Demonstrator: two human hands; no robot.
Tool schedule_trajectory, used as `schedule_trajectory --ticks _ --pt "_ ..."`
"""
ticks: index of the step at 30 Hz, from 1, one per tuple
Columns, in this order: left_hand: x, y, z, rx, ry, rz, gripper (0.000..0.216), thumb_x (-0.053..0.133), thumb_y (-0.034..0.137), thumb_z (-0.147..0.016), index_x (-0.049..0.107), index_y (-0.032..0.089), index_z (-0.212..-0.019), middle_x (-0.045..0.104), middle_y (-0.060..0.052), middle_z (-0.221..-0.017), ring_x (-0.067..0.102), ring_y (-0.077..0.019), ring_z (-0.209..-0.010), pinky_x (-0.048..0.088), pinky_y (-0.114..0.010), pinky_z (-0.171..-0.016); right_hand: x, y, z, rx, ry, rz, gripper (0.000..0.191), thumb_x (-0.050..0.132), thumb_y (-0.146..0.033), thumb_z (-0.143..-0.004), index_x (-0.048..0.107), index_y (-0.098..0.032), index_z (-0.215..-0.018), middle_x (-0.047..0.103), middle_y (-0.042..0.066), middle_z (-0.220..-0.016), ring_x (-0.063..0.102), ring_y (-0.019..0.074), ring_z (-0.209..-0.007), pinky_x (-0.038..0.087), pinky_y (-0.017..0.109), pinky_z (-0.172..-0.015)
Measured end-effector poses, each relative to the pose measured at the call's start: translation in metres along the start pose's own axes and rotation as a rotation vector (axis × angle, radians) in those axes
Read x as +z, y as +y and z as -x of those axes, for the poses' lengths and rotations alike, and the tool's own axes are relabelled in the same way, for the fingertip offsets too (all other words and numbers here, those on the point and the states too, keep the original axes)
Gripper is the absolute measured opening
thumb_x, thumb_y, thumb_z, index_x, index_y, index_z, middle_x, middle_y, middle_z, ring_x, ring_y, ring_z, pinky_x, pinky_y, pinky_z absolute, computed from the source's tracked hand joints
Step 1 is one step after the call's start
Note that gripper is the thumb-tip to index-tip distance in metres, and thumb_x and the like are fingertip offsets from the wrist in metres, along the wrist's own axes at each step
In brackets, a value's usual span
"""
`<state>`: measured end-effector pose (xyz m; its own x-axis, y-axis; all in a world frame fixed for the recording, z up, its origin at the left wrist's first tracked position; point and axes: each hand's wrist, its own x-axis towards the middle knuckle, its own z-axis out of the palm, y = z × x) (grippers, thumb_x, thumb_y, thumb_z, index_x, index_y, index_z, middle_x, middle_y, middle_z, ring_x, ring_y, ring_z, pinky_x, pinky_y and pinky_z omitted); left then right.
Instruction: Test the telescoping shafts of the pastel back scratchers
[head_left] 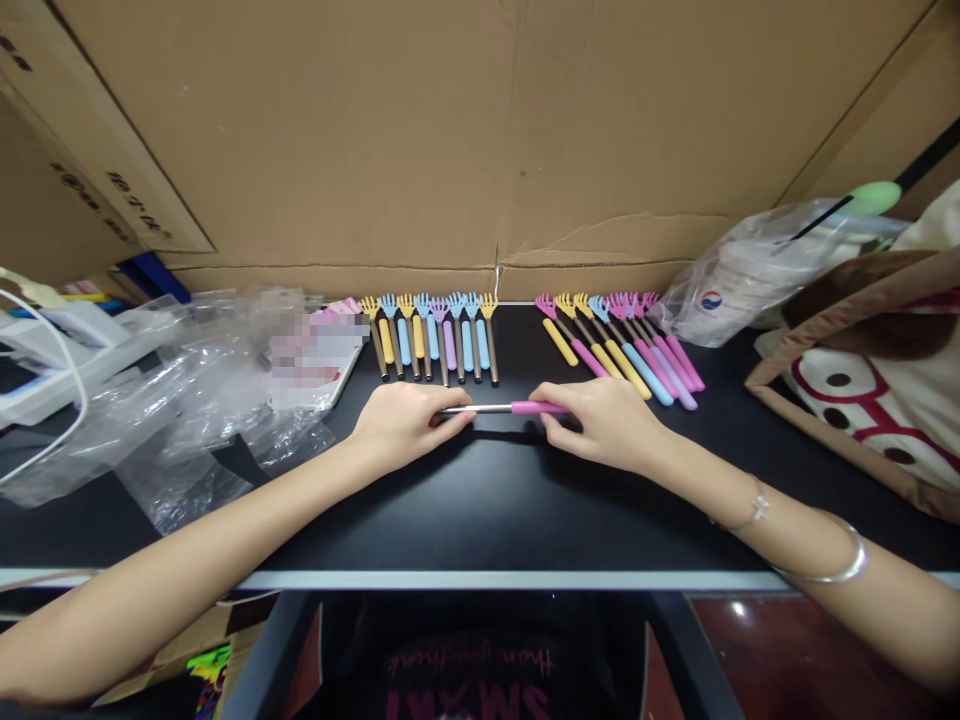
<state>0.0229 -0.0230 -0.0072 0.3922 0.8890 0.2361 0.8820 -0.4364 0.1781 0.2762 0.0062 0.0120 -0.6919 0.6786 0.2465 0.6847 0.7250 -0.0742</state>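
Just above the desk, a back scratcher (491, 408) lies level between my two hands, its thin metal rod partly bare and its pink handle at the right. My left hand (401, 420) pinches the rod between thumb and fingers; the far end is hidden in that hand. Closed around the pink handle is my right hand (600, 420). Behind my left hand lies a row of claw heads on dark rods (491, 340), with loose yellow, blue and purple handles (450, 345) between them. Beyond my right hand, several back scratchers with handles fitted (637, 350) lie slanted side by side.
Crumpled clear plastic bags (187, 400) and a phone-like flat object (322, 350) lie at left, near a white cable (82, 380). At right stand a bagged drink cup (757, 275) and a fabric bag (862, 400). Cardboard (450, 130) walls the back of the black desk (480, 510).
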Motion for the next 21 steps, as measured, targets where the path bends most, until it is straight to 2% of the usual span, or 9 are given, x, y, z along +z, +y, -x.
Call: schedule_trajectory --ticks 8,21 --pt "-0.0004 0.0002 0.0003 0.008 0.007 -0.008 0.035 0.040 0.050 -0.092 0.068 0.028 -0.094 0.070 0.003 -0.072 0.061 -0.0127 -0.064 0.028 -0.023 -0.052 0.0047 0.0044 -0.0003 -0.016 -0.001 0.045 0.026 0.046 -0.027 -0.081 0.067 -0.024 -0.096 0.064 -0.001 -0.066 0.056 0.0111 -0.059 0.022 0.024 -0.054" --pt "-0.0010 0.0006 0.0009 -0.008 -0.008 0.010 0.034 0.042 0.050 -0.091 0.068 0.029 -0.094 0.069 0.003 -0.071 0.061 -0.0136 -0.064 0.027 -0.023 -0.053 -0.0006 0.0014 -0.0007 -0.017 -0.042 -0.021 0.032 0.039 -0.032 -0.088 0.068 -0.023 -0.098 0.065 0.001 -0.068 0.056 0.0116 -0.059 0.025 0.024 -0.055"
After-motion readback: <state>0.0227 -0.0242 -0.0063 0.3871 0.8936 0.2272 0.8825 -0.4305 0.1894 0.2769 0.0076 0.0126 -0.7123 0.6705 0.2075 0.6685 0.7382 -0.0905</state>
